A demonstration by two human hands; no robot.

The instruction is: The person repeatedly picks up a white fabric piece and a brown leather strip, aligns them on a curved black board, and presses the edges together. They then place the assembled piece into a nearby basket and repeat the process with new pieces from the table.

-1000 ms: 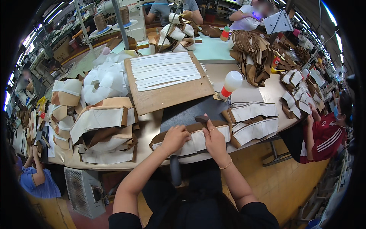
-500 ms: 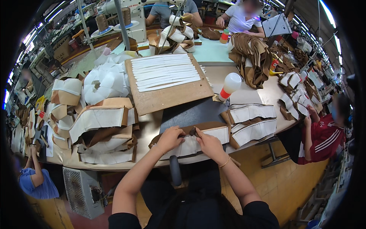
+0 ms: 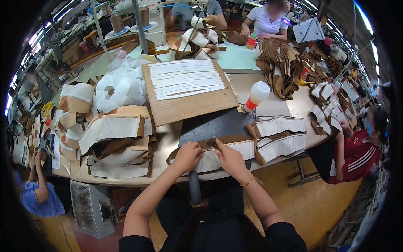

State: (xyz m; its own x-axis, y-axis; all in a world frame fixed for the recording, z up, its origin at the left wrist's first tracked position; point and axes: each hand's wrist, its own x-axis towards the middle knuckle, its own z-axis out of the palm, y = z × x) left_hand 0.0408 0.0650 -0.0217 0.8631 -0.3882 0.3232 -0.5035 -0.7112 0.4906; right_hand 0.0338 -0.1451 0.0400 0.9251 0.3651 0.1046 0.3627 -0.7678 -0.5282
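— Fingertips are the hard part here: where the left hand [image 3: 187, 156] and right hand [image 3: 229, 160] meet, the fingers curl over the edge of the brown and white cut piece [image 3: 228, 150], so the exact pinch is hidden. What can you make out?

— Both hands are closed on that piece, each grip pinching its upper brown edge, the two grips almost touching. The piece lies flat on the tabletop [image 3: 166, 140], at its near edge, partly on a dark grey mat [image 3: 218, 125] just beyond the grips.

— Its material?

— Thin and floppy, like leather or lined fabric: tan-brown rim, white facing, a long curved shape. Its left end is covered by the left hand.

— And around the grips?

— To the right, two stacked pieces [image 3: 280, 133] of the same brown and white kind. Beyond and to the right, a white squeeze bottle with a red collar [image 3: 257, 95], lying tilted. Farther beyond, a flat brown board [image 3: 189, 105] carrying white strips [image 3: 184, 78] in rows. To the left, a loose heap of brown and white pieces [image 3: 115, 140], their shapes overlapping too much to separate.

— Anything below?

— A dark cylindrical handle [image 3: 194, 191] under the table edge, its upper end hidden.
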